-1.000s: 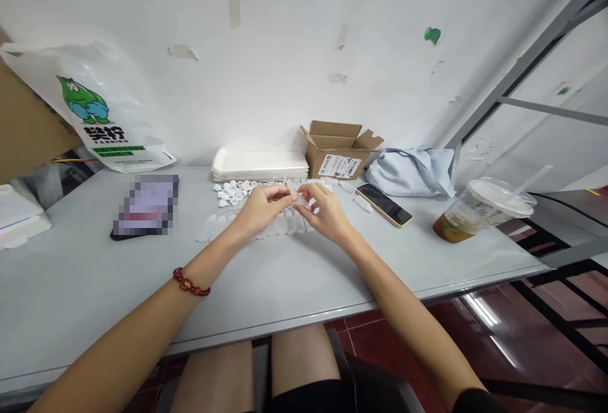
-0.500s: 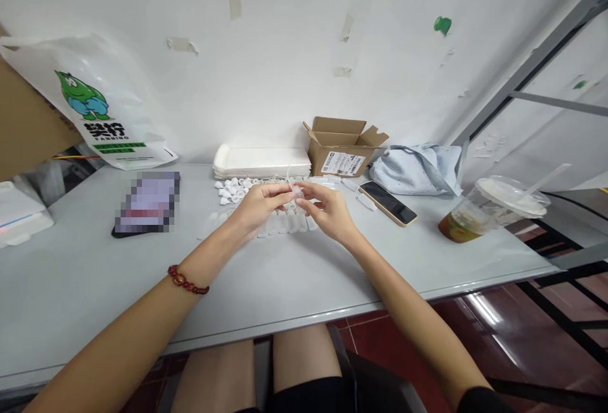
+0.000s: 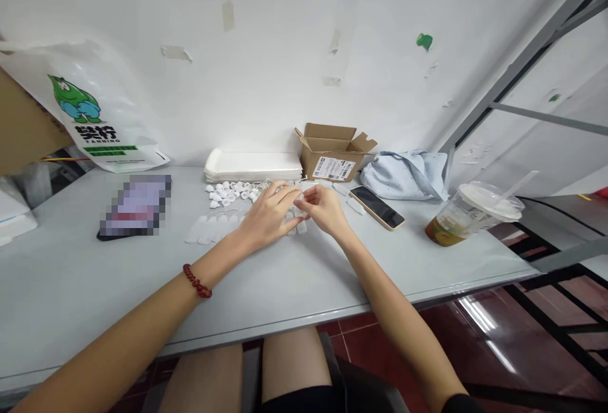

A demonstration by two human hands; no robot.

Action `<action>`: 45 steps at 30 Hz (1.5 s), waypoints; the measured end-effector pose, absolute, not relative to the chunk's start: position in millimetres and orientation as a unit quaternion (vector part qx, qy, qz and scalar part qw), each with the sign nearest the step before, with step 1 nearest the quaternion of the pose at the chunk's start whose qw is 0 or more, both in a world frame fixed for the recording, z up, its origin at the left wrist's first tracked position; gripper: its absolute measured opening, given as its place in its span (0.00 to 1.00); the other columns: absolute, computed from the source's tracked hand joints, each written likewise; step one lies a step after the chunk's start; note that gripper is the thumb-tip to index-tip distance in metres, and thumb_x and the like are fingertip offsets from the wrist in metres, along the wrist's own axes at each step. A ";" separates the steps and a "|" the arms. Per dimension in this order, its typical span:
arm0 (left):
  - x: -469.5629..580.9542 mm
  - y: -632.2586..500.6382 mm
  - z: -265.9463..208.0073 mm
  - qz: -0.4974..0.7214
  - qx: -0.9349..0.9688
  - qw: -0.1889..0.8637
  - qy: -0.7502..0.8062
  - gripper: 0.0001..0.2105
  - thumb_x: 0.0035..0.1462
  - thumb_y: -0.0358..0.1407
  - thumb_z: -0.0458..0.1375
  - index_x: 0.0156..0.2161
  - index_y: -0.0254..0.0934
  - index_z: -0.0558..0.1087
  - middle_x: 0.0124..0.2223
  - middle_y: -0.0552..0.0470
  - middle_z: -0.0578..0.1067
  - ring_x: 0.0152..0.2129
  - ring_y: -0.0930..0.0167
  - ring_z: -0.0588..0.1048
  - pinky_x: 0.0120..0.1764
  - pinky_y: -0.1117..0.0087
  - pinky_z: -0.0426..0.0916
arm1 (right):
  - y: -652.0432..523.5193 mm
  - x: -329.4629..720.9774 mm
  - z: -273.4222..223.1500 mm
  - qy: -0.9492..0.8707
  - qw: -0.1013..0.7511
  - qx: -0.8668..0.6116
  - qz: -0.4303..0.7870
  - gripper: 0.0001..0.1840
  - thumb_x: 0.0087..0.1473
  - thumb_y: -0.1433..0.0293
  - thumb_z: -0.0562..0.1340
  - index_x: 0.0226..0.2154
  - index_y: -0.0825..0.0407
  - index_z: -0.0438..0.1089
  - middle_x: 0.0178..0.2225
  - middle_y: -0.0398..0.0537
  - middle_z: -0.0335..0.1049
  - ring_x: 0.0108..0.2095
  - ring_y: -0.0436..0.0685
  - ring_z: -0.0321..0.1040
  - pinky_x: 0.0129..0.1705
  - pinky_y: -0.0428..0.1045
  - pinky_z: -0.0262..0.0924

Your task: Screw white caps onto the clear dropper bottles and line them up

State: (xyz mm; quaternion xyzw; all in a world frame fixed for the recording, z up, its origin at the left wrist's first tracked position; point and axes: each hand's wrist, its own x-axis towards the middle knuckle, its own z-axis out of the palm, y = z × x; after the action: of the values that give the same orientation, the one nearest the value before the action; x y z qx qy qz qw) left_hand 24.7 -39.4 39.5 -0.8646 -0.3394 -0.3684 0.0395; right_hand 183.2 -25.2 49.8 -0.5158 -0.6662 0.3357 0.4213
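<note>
We handle a small translucent piece (image 3: 301, 197) above the grey surface (image 3: 313, 286).
Our right hand (image 3: 327, 209) pinches it between narrowed fingers; whether our left hand (image 3: 270, 215) grips too, we cannot tell. Close adjusting seems underway, calling next for steadiness. White cap-like pieces (image 3: 227, 194) lie leftward; an open carton (image 3: 311, 163) stands near the wall (image 3: 266, 83).

The counter (image 3: 313, 292) is smooth with a faint sheen. The caps (image 3: 226, 193) look like smooth white plastic, the flat pieces (image 3: 215, 228) like translucent plastic. The carton (image 3: 311, 167) is matt cardboard, the bundle (image 3: 401, 178) creased cloth, the cup (image 3: 468, 210) clear, glossy plastic.
</note>
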 end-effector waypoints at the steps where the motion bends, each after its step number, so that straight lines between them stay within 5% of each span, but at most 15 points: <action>1: 26.8 -38.9 39.3 -0.371 -0.861 0.029 -0.346 0.17 0.54 0.35 0.58 0.50 0.32 0.67 0.49 0.43 0.72 0.49 0.59 0.64 0.50 0.56 0.64 | -25.1 185.2 52.0 -0.670 0.408 -0.522 0.333 0.10 0.45 0.67 0.63 0.28 0.54 0.63 0.24 0.43 0.67 0.24 0.50 0.66 0.23 0.45 0.63; 8: 49.6 -41.9 44.3 -0.294 -0.826 -0.124 -0.464 0.21 0.47 0.38 0.62 0.47 0.36 0.65 0.49 0.43 0.70 0.51 0.58 0.64 0.49 0.56 0.65 | -22.1 214.7 73.2 -0.736 0.201 -0.556 0.330 0.08 0.50 0.75 0.56 0.24 0.56 0.69 0.22 0.47 0.70 0.25 0.51 0.68 0.21 0.43 0.57; 15: 57.2 -44.9 39.5 -0.236 -0.842 -0.124 -0.468 0.22 0.47 0.39 0.60 0.47 0.35 0.62 0.48 0.42 0.70 0.50 0.56 0.63 0.49 0.54 0.62 | -20.5 218.9 74.8 -0.769 0.089 -0.568 0.278 0.14 0.47 0.79 0.54 0.31 0.57 0.75 0.25 0.48 0.74 0.27 0.52 0.69 0.29 0.44 0.60; 33: 49.6 -45.6 44.9 -0.219 -0.834 -0.138 -0.487 0.23 0.48 0.42 0.58 0.49 0.35 0.63 0.53 0.42 0.69 0.53 0.56 0.61 0.51 0.54 0.59 | -16.2 218.1 68.9 -0.774 0.070 -0.565 0.278 0.13 0.48 0.77 0.54 0.29 0.58 0.75 0.25 0.48 0.73 0.27 0.51 0.67 0.28 0.43 0.57; 40: 0.4 -23.6 63.8 -0.284 -0.763 -0.115 -0.569 0.13 0.50 0.31 0.48 0.40 0.36 0.72 0.45 0.47 0.75 0.46 0.61 0.68 0.48 0.60 0.64 | -13.9 221.2 66.9 -0.763 0.093 -0.571 0.290 0.11 0.47 0.77 0.55 0.28 0.58 0.74 0.27 0.47 0.73 0.27 0.50 0.67 0.27 0.42 0.56; 45: -11.3 -18.1 60.5 -0.234 -0.804 -0.117 -0.533 0.18 0.46 0.27 0.45 0.33 0.39 0.77 0.36 0.50 0.78 0.42 0.61 0.70 0.44 0.63 0.67 | -7.0 218.0 55.8 -0.771 0.177 -0.591 0.160 0.15 0.49 0.77 0.53 0.35 0.59 0.74 0.31 0.51 0.74 0.32 0.54 0.68 0.35 0.46 0.58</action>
State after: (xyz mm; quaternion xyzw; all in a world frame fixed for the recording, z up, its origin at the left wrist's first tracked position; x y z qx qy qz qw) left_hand -11.3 -18.1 60.5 -0.8044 -0.5334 -0.2336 -0.1173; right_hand 218.0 -7.0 55.8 -0.5906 -0.7709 0.1604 0.1768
